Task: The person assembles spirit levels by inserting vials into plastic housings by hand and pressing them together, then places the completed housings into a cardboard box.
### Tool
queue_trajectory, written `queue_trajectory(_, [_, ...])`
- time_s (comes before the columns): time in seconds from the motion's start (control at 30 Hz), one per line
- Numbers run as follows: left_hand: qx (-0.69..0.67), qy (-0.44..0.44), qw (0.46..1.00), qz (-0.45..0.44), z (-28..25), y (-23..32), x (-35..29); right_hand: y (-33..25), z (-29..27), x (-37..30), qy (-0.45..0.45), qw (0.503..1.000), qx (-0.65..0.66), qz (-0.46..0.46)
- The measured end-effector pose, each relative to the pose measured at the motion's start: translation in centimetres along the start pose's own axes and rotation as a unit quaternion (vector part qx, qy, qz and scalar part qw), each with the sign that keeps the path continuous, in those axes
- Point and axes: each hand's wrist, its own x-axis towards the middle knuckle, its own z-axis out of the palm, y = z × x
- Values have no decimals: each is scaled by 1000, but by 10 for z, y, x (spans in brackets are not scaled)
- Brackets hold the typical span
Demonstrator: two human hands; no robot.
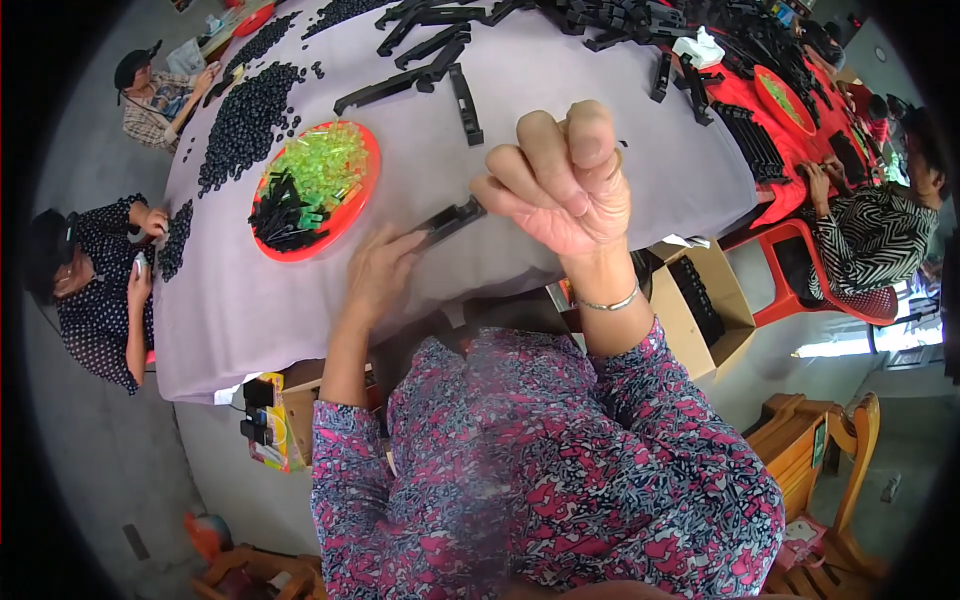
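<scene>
My left hand (378, 268) rests on the grey tablecloth (500, 110) and grips one end of a long black plastic strip (450, 219). My right hand (560, 175) is raised over the strip's other end, fingers curled into a loose fist; whether it pinches a small part I cannot tell. A red plate (316, 190) to the left of my hands holds pale green translucent pieces and a heap of small black pieces.
More black strips (420, 70) lie across the far table, with piles of small black round parts (245, 115) at the left. Other people sit at the left (95, 285) and right (875, 235). An open cardboard box (700, 310) stands by my right arm.
</scene>
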Motion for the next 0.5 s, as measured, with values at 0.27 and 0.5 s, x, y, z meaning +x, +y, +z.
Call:
queue_trajectory(0.27, [0,3,1000,-17,1,5,-4,0,1,-4,20,1000,7,10])
queue_trajectory(0.5, [-17,5,1000,1,6,-7,-2,-14,-2,1,135,982,-105,84])
